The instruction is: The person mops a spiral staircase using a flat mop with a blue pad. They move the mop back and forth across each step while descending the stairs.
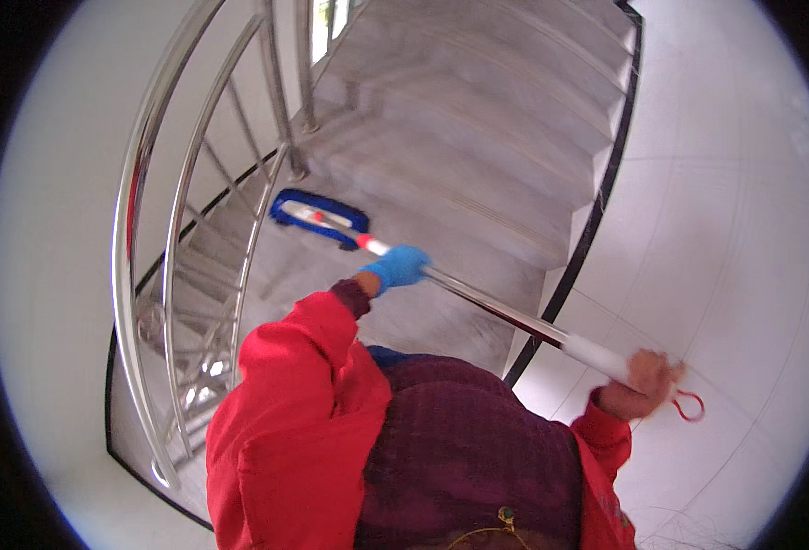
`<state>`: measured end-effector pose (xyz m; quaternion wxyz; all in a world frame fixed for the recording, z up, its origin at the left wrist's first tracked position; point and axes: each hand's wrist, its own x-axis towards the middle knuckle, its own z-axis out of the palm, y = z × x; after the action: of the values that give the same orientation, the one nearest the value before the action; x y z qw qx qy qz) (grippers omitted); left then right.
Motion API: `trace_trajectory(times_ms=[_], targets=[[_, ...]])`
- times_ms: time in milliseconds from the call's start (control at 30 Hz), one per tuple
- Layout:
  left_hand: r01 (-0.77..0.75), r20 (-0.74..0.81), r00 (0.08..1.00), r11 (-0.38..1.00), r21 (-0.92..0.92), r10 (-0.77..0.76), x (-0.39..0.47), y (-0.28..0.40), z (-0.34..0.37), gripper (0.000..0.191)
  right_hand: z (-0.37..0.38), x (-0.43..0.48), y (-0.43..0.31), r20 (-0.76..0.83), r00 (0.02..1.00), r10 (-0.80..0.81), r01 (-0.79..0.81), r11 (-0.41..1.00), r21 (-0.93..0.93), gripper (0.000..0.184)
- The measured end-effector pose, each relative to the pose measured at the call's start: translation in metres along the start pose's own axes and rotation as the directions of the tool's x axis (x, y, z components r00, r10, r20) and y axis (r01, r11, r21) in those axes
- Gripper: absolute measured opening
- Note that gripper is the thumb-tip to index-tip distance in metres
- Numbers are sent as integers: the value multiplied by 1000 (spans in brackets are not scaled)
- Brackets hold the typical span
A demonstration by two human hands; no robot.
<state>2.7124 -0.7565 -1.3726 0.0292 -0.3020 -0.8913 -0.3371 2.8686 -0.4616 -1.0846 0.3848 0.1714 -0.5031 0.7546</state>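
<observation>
My left hand (pixel 401 267), in a blue glove, is closed around the lower part of a metal mop handle (pixel 493 303). Bare and slightly blurred, my right hand (pixel 648 378) grips the white sleeve at the handle's upper end, where a red hanging loop (pixel 691 406) sticks out. The handle slants down to the left, ending in a flat mop head with a blue fringe (pixel 357 218) and a white centre plate. That head lies on a grey stair tread near the railing posts. Red sleeves cover both my arms.
Grey stone steps (pixel 487 130) rise beyond the mop towards the top. A curved stainless steel railing (pixel 124 254) runs along the left, with lower steps (pixel 201 282) behind its bars. On the right stands a white tiled wall (pixel 707 227) edged by a black skirting strip (pixel 597 206).
</observation>
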Motion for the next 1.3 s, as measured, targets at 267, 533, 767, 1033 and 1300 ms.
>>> trace_trajectory(times_ms=[267, 533, 767, 1033, 1300], targets=[[0, -228, 974, 1000, 21, 5, 17, 9, 32, 9, -44, -11, -15, 148, 970, 194, -207, 975, 81, 22], [-361, -202, 928, 895, -264, 314, 144, 201, 167, 7, -138, 9, -168, 34, 998, -54, 60, 978, -200, 19], [-453, -66, 885, 821, -348, 460, 213, 285, 283, 7, -179, -33, -197, -139, 960, -242, 144, 855, -499, 19], [-521, 121, 804, 787, -331, 583, 160, 365, 342, 14, -221, -82, -270, -362, 836, -412, 154, 810, -566, 24], [-410, 279, 829, 867, -284, 484, 89, 332, 258, 14, -184, -76, -299, -437, 858, -269, 44, 887, -459, 22]])
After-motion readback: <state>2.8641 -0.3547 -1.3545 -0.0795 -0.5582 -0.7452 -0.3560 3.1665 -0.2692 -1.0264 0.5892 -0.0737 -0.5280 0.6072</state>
